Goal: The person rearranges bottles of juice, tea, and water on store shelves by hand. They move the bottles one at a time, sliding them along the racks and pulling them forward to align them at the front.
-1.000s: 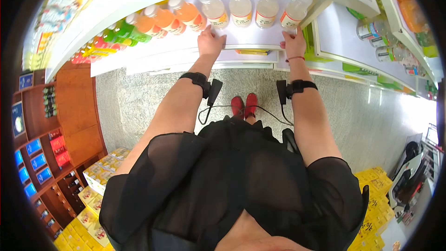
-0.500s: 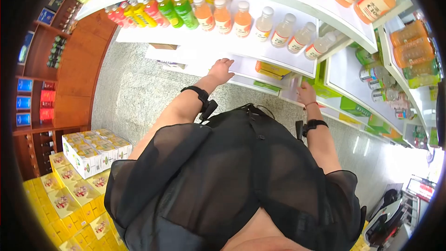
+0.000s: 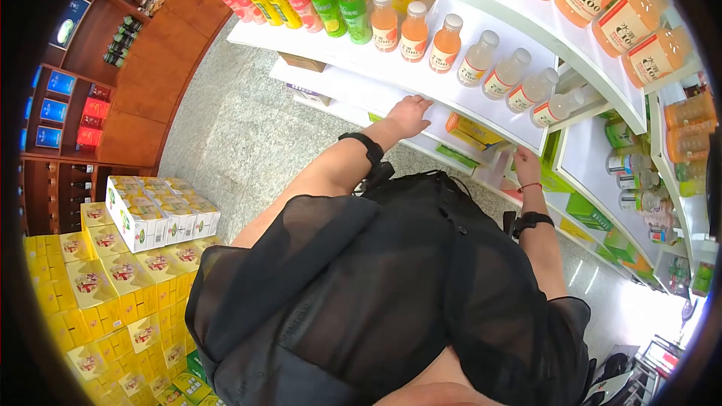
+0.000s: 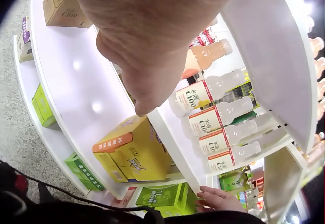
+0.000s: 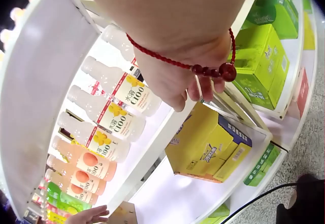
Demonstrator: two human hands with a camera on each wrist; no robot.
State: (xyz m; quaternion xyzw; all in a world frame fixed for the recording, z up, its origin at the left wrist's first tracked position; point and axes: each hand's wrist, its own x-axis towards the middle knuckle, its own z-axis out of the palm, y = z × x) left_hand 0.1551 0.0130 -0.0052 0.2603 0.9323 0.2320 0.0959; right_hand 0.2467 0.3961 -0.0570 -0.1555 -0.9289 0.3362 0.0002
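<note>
Our left hand (image 3: 410, 116) and right hand (image 3: 528, 168) have drawn back from the clear bottles (image 3: 507, 75), upright on the shelf (image 3: 448, 90) in the head view; tidying them seems in hand, and more would call for reaching in. Left-wrist view: hand relaxed, seemingly empty, near a yellow carton (image 4: 134, 153). Right-wrist view: fingers (image 5: 205, 87) loosely bent, nothing visibly held.

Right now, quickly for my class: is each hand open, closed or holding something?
Left hand: open, holding nothing.
Right hand: open, fingers relaxed, holding no bottle.
</note>
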